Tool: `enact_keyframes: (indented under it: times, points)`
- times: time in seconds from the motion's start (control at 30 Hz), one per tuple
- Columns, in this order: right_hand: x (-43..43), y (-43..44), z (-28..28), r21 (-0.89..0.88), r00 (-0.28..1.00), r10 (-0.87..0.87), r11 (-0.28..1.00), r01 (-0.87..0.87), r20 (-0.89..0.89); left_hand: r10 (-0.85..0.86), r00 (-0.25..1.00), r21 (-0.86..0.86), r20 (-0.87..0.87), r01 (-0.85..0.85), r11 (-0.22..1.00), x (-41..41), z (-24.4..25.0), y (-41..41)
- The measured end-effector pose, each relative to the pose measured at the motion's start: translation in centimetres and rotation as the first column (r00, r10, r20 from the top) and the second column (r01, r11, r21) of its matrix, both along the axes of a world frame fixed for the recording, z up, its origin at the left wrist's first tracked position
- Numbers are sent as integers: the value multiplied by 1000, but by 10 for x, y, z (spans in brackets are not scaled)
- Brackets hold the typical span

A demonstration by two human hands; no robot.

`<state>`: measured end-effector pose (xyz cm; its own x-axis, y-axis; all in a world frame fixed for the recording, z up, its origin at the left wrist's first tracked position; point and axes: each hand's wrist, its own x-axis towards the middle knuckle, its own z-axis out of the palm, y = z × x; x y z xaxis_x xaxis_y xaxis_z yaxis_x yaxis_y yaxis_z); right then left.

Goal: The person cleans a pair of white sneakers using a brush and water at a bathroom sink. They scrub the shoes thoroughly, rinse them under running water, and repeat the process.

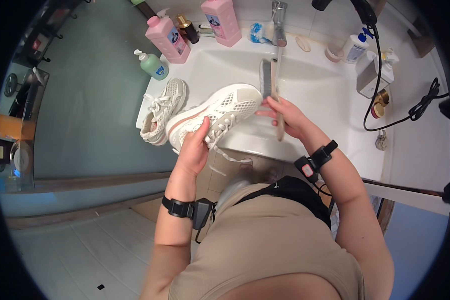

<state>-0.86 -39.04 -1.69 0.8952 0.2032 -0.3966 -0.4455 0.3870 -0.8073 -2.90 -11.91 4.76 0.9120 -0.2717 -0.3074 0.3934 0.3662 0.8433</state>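
A white mesh sneaker (225,108) with a pinkish stripe along its sole is gripped by my left hand (195,148), toe pointing to the upper right. Its laces hang loose past the sink's front edge. My right hand (290,116) holds a scrub brush (274,80) by its handle, with grey bristles facing the toe of the sneaker. The brush head is over the white sink basin (315,82), below the faucet (280,22), from which a thin stream of water seems to run. The matching sneaker (163,112) rests on the left counter, laces tied.
Two pink bottles (168,39), a dark gold-capped bottle (187,29) and a green pump bottle (154,66) line the back left. At right are a white pump bottle (355,48), a larger dispenser (375,77) and a hair dryer's cord (378,75). A blue-white scrubber (259,33) lies beside the faucet.
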Motion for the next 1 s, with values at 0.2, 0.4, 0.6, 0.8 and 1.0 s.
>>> enact_keyframes:
  times: [0.2,0.4,0.6,0.8,1.0]
  points:
    - [35,-51,-49,-151,938,-248,965,216,-243,-179,959,571,221,22,821,6,-3,0]
    - [78,-50,-39,-30,907,-336,940,339,-254,-394,906,884,-156,306,352,27,0,-8]
    - [84,-54,-35,174,918,-281,925,337,-279,-358,906,814,226,26,580,38,-20,-10]
    - [33,-71,-24,254,965,-123,950,182,-230,-339,901,695,272,60,716,51,-18,-6]
    - [27,-72,-13,238,976,-92,961,139,-198,-293,898,561,329,64,826,58,-29,-17]
